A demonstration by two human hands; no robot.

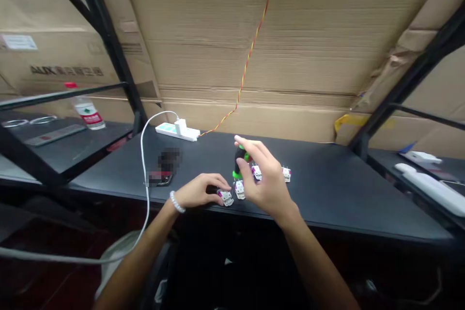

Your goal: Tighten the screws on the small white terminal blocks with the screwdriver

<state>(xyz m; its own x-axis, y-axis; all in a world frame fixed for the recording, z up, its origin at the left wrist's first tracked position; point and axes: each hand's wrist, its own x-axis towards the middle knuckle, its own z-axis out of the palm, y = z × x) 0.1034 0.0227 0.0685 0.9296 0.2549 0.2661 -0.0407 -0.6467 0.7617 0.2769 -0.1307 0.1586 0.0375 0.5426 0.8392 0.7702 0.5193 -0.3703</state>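
Nearest, a white cable (144,169) is looping up from the lower left onto the desk (327,193). A pale beaded bracelet (177,202) is circling the person's left wrist. The left hand (203,190) is resting low at the desk's front edge, its thumb and fingers narrowing around a small white-and-purple part (225,198). A second part (240,190) of the same kind is sitting just beside it on the right.

The right hand (264,181) is holding a screwdriver (239,161) with a black-and-green handle nearly upright, the index finger pressing at its top and the thumb lying along its side. The thin shaft is pointing down between these two parts; whether its tip is touching either, I cannot tell. Two more white-and-purple parts are lying beyond, one (256,172) partly hidden by the right hand, the other (286,174) showing just to its right.

Farther left, a dark phone-like object (162,178) is lying partly blurred out. Toward the back, a white power strip (165,129) is carrying a white plug (180,127), and a red-and-yellow twisted wire (250,53) is climbing from it before the cardboard (203,34). A red-capped bottle (89,114) is standing at far left.
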